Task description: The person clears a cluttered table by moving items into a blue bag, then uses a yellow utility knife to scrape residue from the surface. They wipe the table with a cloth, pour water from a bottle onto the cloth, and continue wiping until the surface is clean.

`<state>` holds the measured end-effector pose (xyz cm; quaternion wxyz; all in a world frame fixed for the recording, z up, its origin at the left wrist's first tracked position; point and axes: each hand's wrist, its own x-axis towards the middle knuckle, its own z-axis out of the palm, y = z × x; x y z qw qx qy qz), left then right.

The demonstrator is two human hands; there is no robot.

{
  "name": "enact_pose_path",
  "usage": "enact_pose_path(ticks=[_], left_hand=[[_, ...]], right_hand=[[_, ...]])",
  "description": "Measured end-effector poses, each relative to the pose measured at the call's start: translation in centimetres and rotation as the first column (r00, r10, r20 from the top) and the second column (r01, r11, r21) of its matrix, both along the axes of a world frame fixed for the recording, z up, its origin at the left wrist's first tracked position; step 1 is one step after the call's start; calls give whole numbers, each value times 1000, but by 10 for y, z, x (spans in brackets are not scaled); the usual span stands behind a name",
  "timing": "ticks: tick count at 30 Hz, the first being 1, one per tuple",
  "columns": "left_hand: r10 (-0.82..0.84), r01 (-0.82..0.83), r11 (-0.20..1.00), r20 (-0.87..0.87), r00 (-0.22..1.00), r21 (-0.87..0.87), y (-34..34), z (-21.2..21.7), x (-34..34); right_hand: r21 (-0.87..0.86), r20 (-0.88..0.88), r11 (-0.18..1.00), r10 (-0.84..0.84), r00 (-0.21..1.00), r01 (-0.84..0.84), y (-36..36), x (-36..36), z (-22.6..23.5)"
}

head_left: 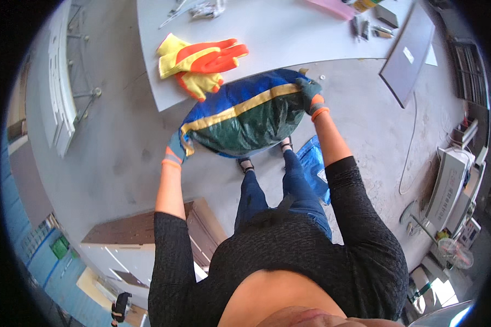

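A stuffed blue and green plastic sack [248, 128] with a yellow band across it hangs before me at the table's near edge. Gripping its left end is my left hand [175, 151], in a grey-green work glove with an orange cuff. My right hand [311, 94], gloved the same way, is closed on the opposite upper corner. The sack is tilted, its right end farther from me. Just beyond it, a pair of yellow and orange work gloves [202, 60] lies on the pale table [278, 32].
Another blue plastic sack [311, 166] lies on the floor beside my right leg. A grey panel [409, 54] leans at the table's right side. Brown and white boards [131, 240] stand behind my left. A fan [455, 253] and a long white box [450, 188] are at right.
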<state>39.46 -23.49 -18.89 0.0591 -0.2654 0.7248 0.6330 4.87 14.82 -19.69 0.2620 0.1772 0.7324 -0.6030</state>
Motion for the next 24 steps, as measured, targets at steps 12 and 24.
enact_pose_path(ticks=[12,24], left_hand=[[-139,145,894,46,989,-423,47,40,69],[520,-643,552,384,763,530,-3,35,42]], right_hand=[[64,73,993,-102,992,97,27,54,69],[-147,-30,989,-15,999,11,-27,5,89]])
